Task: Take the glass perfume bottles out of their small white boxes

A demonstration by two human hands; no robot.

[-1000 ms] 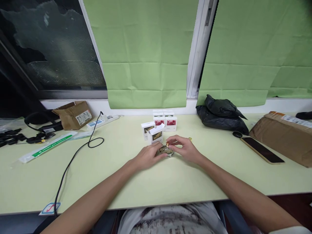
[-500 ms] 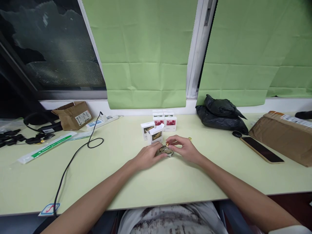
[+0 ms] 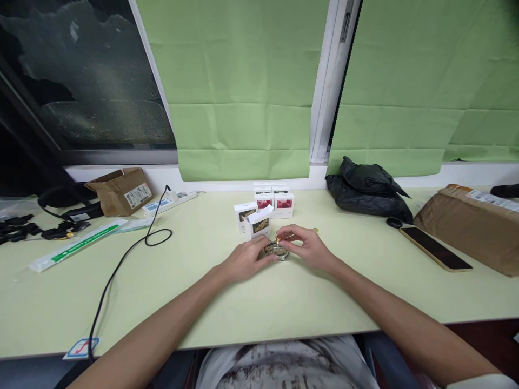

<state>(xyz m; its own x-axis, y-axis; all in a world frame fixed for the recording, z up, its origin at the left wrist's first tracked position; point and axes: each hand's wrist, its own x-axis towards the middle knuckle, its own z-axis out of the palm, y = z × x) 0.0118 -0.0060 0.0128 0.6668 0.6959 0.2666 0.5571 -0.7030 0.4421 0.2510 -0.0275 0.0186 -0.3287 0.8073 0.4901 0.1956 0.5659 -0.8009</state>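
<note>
On the desk in front of me is a small round glass container (image 3: 277, 250) with dried, brownish-green contents or pattern. My left hand (image 3: 246, 261) curls around its left side, thumb at the near rim and fingers at the far side. Over the container my right hand (image 3: 305, 246) pinches a small gold piece (image 3: 278, 239) between thumb and fingertips; whether it is joined to the glass I cannot tell. Just behind stands an opened white box (image 3: 258, 222) with its flap up and a dark picture on the front. A small yellow-green thing (image 3: 315, 230) shows beyond my right hand.
Several white boxes with red pictures (image 3: 284, 206) stand behind. To the right lie a phone (image 3: 436, 249), a black plastic bag (image 3: 368, 192) and a brown parcel (image 3: 472, 232). A black cable (image 3: 120, 264), a power strip (image 3: 172, 201) and a cardboard box (image 3: 120, 193) are on the left.
</note>
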